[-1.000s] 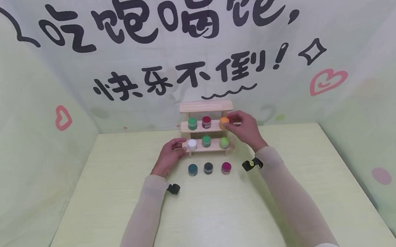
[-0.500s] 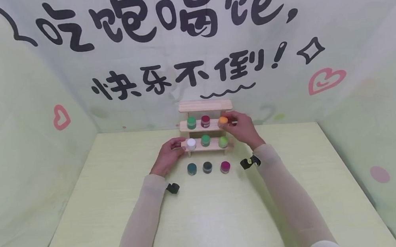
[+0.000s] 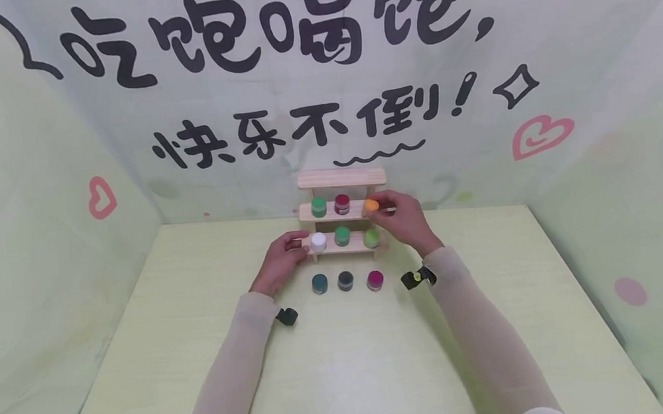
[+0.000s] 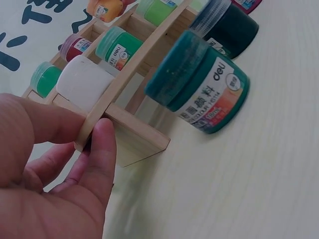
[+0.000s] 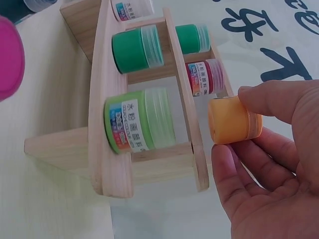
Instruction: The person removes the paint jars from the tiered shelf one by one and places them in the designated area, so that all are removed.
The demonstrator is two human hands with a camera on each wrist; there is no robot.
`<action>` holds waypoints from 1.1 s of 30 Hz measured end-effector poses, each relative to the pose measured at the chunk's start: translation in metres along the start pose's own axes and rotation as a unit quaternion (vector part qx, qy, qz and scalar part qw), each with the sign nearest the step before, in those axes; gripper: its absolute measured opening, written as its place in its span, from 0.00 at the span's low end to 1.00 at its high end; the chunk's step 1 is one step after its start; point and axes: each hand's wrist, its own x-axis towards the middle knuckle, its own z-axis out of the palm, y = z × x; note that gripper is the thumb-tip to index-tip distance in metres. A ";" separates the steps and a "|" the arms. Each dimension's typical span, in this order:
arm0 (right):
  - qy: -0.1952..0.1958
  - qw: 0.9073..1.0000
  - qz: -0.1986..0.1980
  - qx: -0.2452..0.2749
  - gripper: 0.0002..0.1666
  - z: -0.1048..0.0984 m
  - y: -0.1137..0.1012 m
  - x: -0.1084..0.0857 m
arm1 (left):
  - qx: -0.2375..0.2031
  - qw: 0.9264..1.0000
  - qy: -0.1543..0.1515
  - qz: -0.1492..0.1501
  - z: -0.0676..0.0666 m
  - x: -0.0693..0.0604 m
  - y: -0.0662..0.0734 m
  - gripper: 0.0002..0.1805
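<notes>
A small wooden tiered rack stands at the back of the table. My left hand pinches the left end of its lower shelf between thumb and fingers, beside a white paint jar. With thumb and fingertips, my right hand holds an orange paint jar at the right end of the middle shelf. Whether the jar's base touches that shelf, I cannot tell. A green jar and a dark red jar share the middle shelf. On the lower shelf are the white jar, another green jar and a light green jar.
In front of the rack, a teal jar, a dark jar and a magenta jar stand in a row on the pale table. A printed cloth backdrop hangs close behind the rack.
The head view has drifted slightly. Both hands keep their holds, and the orange jar stays at about the same spot on the rack.
</notes>
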 end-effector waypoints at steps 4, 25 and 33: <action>-0.006 1.000 0.014 0.001 0.27 0.003 -0.003 -0.004 | -0.022 1.000 0.005 -0.001 0.002 0.001 -0.004 0.20; -0.007 0.999 0.003 0.033 0.22 0.027 -0.004 -0.039 | -0.025 1.000 0.010 0.006 0.004 0.002 -0.003 0.20; -0.036 0.998 0.017 0.042 0.24 0.036 -0.005 -0.050 | -0.034 0.999 0.008 -0.003 0.004 0.003 -0.003 0.20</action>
